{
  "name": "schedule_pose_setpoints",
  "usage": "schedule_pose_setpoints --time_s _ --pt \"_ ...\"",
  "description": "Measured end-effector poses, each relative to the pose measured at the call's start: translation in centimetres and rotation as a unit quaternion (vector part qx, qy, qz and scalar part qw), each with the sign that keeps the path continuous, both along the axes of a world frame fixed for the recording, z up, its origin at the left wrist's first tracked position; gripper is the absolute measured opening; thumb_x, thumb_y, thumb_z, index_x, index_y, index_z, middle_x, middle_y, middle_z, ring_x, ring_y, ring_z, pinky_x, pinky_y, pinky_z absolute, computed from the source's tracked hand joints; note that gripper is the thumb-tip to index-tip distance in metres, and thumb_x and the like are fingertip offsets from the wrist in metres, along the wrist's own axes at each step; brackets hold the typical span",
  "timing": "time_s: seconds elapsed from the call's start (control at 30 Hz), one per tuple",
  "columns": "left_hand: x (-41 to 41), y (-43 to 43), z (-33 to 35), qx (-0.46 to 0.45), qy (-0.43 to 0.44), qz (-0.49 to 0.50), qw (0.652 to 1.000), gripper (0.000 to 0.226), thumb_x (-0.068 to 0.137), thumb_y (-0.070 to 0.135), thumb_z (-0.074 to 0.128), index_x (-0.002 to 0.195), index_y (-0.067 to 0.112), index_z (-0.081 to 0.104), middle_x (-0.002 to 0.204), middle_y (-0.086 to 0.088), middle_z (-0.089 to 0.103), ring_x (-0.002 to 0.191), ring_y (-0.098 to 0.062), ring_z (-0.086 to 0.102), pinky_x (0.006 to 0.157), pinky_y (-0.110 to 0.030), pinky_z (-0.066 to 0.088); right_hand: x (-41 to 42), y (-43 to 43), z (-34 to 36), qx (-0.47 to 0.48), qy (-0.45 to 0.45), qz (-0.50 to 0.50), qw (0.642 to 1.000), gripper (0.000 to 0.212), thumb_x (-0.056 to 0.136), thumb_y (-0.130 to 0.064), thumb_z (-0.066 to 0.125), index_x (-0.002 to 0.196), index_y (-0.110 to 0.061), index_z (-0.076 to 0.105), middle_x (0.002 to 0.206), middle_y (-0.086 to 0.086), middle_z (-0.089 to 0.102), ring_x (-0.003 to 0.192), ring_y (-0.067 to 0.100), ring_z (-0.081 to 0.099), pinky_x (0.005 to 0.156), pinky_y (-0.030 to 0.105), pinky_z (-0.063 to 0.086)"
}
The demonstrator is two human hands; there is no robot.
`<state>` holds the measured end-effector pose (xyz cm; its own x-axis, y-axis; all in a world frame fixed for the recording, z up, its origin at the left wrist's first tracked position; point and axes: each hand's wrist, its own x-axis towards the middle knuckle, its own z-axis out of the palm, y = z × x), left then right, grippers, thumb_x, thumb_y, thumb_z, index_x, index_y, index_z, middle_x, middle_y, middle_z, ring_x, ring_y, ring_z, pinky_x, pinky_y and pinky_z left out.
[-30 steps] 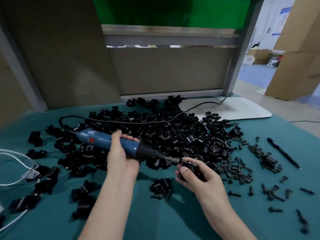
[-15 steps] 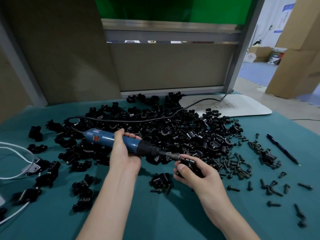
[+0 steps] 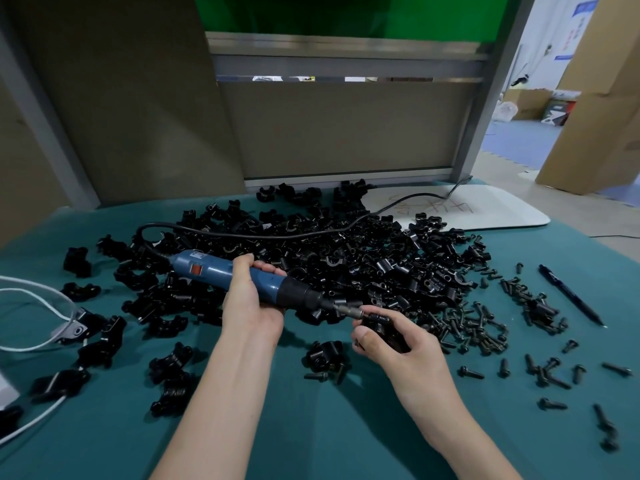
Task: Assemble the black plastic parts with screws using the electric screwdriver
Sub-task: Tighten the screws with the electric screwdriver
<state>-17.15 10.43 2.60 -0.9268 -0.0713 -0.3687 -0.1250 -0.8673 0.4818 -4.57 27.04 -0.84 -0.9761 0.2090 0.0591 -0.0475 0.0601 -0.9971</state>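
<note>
Head view: my left hand [image 3: 251, 308] grips the blue electric screwdriver [image 3: 207, 269], bit against a black plastic part [image 3: 376, 323] pinched in my right hand [image 3: 412, 353]; heaped black parts [image 3: 363, 258] crowd the teal bench [image 3: 104, 441] behind.

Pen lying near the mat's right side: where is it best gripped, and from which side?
Probably mid-barrel, pinched from above across its thin width. The pen lies flat on the mat, slanted, apart from the screws to its left, so both long sides are free and the middle should balance.
</note>
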Motion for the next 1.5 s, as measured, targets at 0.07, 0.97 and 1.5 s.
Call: schedule_pose_setpoints --time_s 0.07,0.97,1.5 --pt "0.06 0.11 -0.03 0.001 0.005 0.0 1.0 0.02 0.09 0.014 0.067 0.077 0.016 0.052 0.053 0.006 0.056 0.044 -0.009 0.057 0.054 -0.025 0.055 0.01 0.06 -0.06 -0.007 -0.001 -0.002 1.0 0.042 0.067 -0.061 0.077 0.106 -0.046 0.075 0.1 -0.002 0.078 0.095 0.014 0.077 0.107 0.05 0.049" --pt "0.2 0.54 0.02 -0.021 -0.012 -0.011 1.0 0.024 0.089 0.018 0.067 0.07 0.018 0.052 0.055 0.006 0.057 0.047 -0.01 0.059 0.069 -0.03 0.057 -0.1 0.1 -0.25 -0.011 0.002 -0.007 1.0 0.036 0.071 -0.055 0.078 0.105 -0.044 0.076 0.098 0.0 0.079 0.093 0.016 0.077 0.105 0.05 0.052" --pt "0.76 0.48 0.4 -0.022 -0.022 -0.019 0.999 0.022 0.088 0.015 0.066 0.072 0.017 0.051 0.054 0.005 0.056 0.049 -0.011 0.058 0.074 -0.032 0.061 -0.1 0.27 -0.27 0.032 0.008 -0.009 0.999 0.025 0.079 -0.044 0.078 0.102 -0.052 0.073 0.078 -0.015 0.071 0.07 0.002 0.064 0.072 0.014 0.05"
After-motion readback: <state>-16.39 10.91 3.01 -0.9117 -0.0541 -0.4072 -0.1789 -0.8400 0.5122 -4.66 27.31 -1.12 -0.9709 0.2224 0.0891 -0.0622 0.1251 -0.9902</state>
